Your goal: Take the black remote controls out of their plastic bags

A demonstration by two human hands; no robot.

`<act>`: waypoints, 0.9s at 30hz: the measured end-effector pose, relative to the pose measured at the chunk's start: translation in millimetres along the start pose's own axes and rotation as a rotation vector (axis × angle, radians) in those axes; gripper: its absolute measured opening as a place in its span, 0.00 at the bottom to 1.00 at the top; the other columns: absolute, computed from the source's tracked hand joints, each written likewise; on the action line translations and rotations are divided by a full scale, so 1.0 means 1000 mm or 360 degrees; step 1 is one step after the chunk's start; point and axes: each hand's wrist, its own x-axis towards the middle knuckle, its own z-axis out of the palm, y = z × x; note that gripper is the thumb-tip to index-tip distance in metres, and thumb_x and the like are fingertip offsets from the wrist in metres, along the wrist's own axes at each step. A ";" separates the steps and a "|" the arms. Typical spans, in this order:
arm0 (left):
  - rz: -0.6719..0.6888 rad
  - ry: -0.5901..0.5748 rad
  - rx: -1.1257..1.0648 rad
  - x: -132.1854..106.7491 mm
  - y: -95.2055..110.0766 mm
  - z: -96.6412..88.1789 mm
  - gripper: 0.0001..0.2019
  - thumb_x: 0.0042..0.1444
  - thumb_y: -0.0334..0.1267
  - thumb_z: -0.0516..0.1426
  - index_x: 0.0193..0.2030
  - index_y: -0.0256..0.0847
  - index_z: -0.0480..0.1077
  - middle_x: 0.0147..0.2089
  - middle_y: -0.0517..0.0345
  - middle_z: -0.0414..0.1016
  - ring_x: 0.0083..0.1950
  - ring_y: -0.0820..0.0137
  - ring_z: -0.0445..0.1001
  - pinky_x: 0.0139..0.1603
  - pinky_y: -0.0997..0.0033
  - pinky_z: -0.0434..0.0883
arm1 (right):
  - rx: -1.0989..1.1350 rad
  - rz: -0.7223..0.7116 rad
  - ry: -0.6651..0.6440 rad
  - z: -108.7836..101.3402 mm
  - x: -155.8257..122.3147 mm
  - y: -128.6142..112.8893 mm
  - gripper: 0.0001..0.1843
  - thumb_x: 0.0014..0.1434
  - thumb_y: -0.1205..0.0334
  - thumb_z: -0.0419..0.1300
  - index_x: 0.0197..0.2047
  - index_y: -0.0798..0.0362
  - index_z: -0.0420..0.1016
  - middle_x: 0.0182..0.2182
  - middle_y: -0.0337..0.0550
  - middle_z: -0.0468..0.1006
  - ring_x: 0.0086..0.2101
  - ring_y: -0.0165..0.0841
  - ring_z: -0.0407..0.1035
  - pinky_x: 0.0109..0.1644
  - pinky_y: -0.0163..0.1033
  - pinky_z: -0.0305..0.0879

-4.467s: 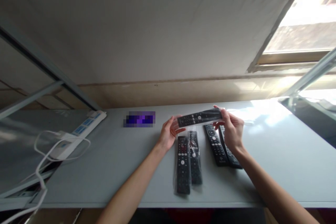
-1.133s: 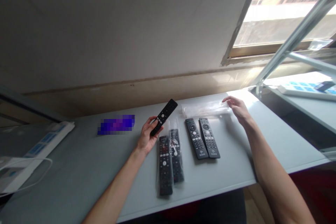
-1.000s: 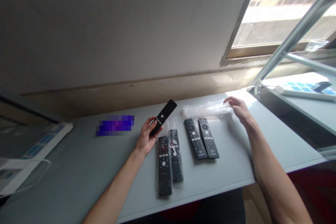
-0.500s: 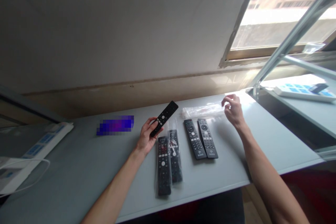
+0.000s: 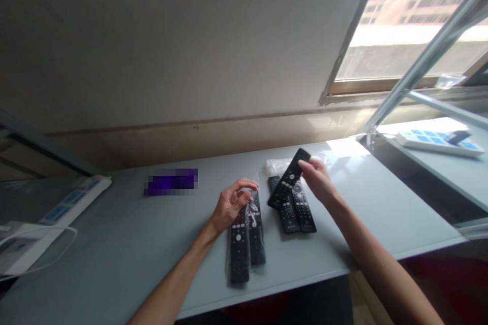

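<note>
My right hand point(image 5: 318, 182) grips a bare black remote point(image 5: 288, 185) near its top end, tilted above two unwrapped remotes point(image 5: 295, 208) that lie side by side on the grey table point(image 5: 133, 244). My left hand point(image 5: 230, 204) hovers with loosely curled fingers and nothing in it, just above two remotes still in clear plastic bags point(image 5: 246, 236). An empty clear bag point(image 5: 276, 165) lies crumpled behind the unwrapped pair.
A white power strip point(image 5: 72, 199) with a cable lies at the table's left end. A second power strip point(image 5: 438, 142) sits on the neighbouring table at right, past a metal frame post point(image 5: 412, 78). The wall and a window lie behind.
The bare remote passed from my left hand to my right hand and now sits over the unwrapped pair. My right hand left the empty bag; my left hand dropped toward the bagged remotes.
</note>
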 end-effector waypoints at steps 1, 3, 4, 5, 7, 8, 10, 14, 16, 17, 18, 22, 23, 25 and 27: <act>0.0023 0.0020 0.0110 0.000 -0.002 -0.002 0.20 0.70 0.56 0.60 0.47 0.40 0.82 0.51 0.47 0.82 0.53 0.60 0.79 0.55 0.65 0.74 | 0.0016 -0.0005 0.0108 -0.011 0.002 -0.005 0.30 0.56 0.31 0.69 0.30 0.50 0.71 0.24 0.36 0.70 0.26 0.30 0.61 0.31 0.37 0.60; 0.0084 0.0129 0.0356 0.000 -0.008 -0.006 0.20 0.75 0.52 0.53 0.45 0.41 0.80 0.49 0.50 0.81 0.52 0.62 0.78 0.56 0.64 0.72 | -0.0094 0.0078 0.0213 -0.035 0.001 -0.011 0.29 0.59 0.31 0.67 0.31 0.51 0.70 0.24 0.35 0.67 0.24 0.28 0.58 0.29 0.36 0.56; 0.0124 0.0194 0.0470 0.000 -0.011 -0.008 0.19 0.76 0.50 0.52 0.43 0.41 0.79 0.48 0.51 0.81 0.52 0.62 0.78 0.57 0.64 0.71 | -0.0201 0.0151 0.0180 -0.047 -0.002 -0.012 0.29 0.60 0.31 0.67 0.32 0.51 0.70 0.24 0.35 0.66 0.24 0.28 0.57 0.28 0.36 0.54; 0.0166 0.0243 0.0571 0.000 -0.014 -0.010 0.19 0.77 0.48 0.51 0.42 0.41 0.78 0.46 0.52 0.80 0.52 0.62 0.77 0.58 0.64 0.71 | -0.0301 0.0228 0.0112 -0.057 -0.006 -0.011 0.30 0.61 0.31 0.66 0.32 0.52 0.71 0.24 0.35 0.66 0.24 0.28 0.57 0.28 0.36 0.52; 0.0251 0.0280 0.0734 0.000 -0.020 -0.013 0.17 0.77 0.45 0.51 0.41 0.42 0.77 0.44 0.53 0.79 0.50 0.63 0.77 0.56 0.63 0.70 | -0.0478 0.0338 -0.0070 -0.074 -0.014 -0.003 0.31 0.62 0.30 0.65 0.32 0.52 0.71 0.24 0.36 0.65 0.25 0.29 0.57 0.28 0.37 0.50; 0.0287 0.0270 0.0804 0.000 -0.022 -0.014 0.16 0.77 0.43 0.51 0.41 0.42 0.76 0.43 0.53 0.78 0.49 0.63 0.76 0.56 0.63 0.70 | -0.0567 0.0360 -0.0134 -0.080 -0.019 0.004 0.32 0.62 0.29 0.64 0.31 0.52 0.69 0.24 0.36 0.64 0.25 0.29 0.56 0.28 0.37 0.49; 0.0359 0.0224 0.0927 0.000 -0.026 -0.014 0.15 0.77 0.41 0.51 0.40 0.42 0.75 0.43 0.53 0.79 0.49 0.63 0.76 0.58 0.62 0.69 | -0.0732 0.0362 -0.0197 -0.087 -0.025 0.017 0.34 0.63 0.27 0.62 0.29 0.51 0.66 0.23 0.35 0.61 0.26 0.29 0.54 0.29 0.38 0.48; 0.0459 0.0128 0.1089 0.001 -0.029 -0.013 0.13 0.76 0.37 0.51 0.41 0.42 0.75 0.44 0.53 0.80 0.51 0.63 0.77 0.59 0.61 0.69 | -0.0887 0.0337 -0.0166 -0.085 -0.025 0.034 0.36 0.63 0.23 0.57 0.28 0.50 0.64 0.22 0.35 0.60 0.26 0.30 0.53 0.29 0.38 0.48; 0.0467 0.0115 0.1144 0.001 -0.029 -0.013 0.14 0.76 0.37 0.51 0.42 0.42 0.76 0.44 0.53 0.80 0.52 0.63 0.76 0.59 0.61 0.69 | -0.0959 0.0322 -0.0172 -0.081 -0.022 0.036 0.36 0.63 0.23 0.57 0.28 0.50 0.66 0.21 0.35 0.61 0.25 0.30 0.56 0.29 0.38 0.49; 0.0467 0.0116 0.1172 0.002 -0.029 -0.012 0.14 0.76 0.36 0.51 0.42 0.42 0.75 0.44 0.53 0.79 0.51 0.63 0.76 0.59 0.61 0.69 | -0.1011 0.0322 -0.0183 -0.078 -0.020 0.036 0.36 0.63 0.23 0.57 0.28 0.50 0.67 0.21 0.35 0.62 0.25 0.31 0.57 0.29 0.38 0.50; 0.0466 0.0126 0.1200 0.002 -0.029 -0.012 0.14 0.76 0.36 0.50 0.41 0.42 0.75 0.44 0.54 0.79 0.50 0.63 0.76 0.58 0.61 0.68 | -0.1066 0.0322 -0.0189 -0.077 -0.019 0.037 0.35 0.63 0.24 0.57 0.29 0.50 0.68 0.20 0.35 0.63 0.24 0.31 0.59 0.29 0.39 0.51; 0.0448 0.0253 0.1342 0.002 -0.032 -0.012 0.16 0.75 0.35 0.48 0.36 0.43 0.70 0.37 0.55 0.75 0.42 0.64 0.72 0.50 0.63 0.68 | -0.1285 0.0268 -0.0157 -0.071 -0.020 0.035 0.35 0.64 0.24 0.56 0.27 0.49 0.68 0.19 0.38 0.67 0.23 0.33 0.61 0.31 0.39 0.52; 0.0419 0.0276 0.1382 0.002 -0.033 -0.012 0.16 0.75 0.34 0.48 0.34 0.43 0.68 0.35 0.55 0.74 0.40 0.64 0.71 0.47 0.64 0.67 | -0.1376 0.0205 -0.0092 -0.069 -0.020 0.033 0.36 0.65 0.24 0.54 0.24 0.49 0.65 0.18 0.38 0.66 0.23 0.32 0.59 0.31 0.40 0.51; 0.0318 0.0275 0.1462 0.001 -0.036 -0.012 0.16 0.74 0.34 0.49 0.31 0.44 0.65 0.32 0.57 0.71 0.35 0.65 0.68 0.42 0.65 0.63 | -0.1572 0.0029 0.0100 -0.059 -0.019 0.028 0.39 0.67 0.23 0.49 0.22 0.48 0.57 0.17 0.38 0.61 0.22 0.31 0.52 0.30 0.41 0.46; 0.0185 0.0212 0.1522 0.000 -0.039 -0.011 0.15 0.72 0.34 0.51 0.30 0.44 0.63 0.30 0.59 0.69 0.33 0.67 0.67 0.39 0.66 0.60 | -0.1663 -0.0179 0.0205 -0.040 -0.016 0.020 0.38 0.70 0.24 0.45 0.22 0.47 0.52 0.17 0.36 0.58 0.22 0.30 0.46 0.31 0.41 0.43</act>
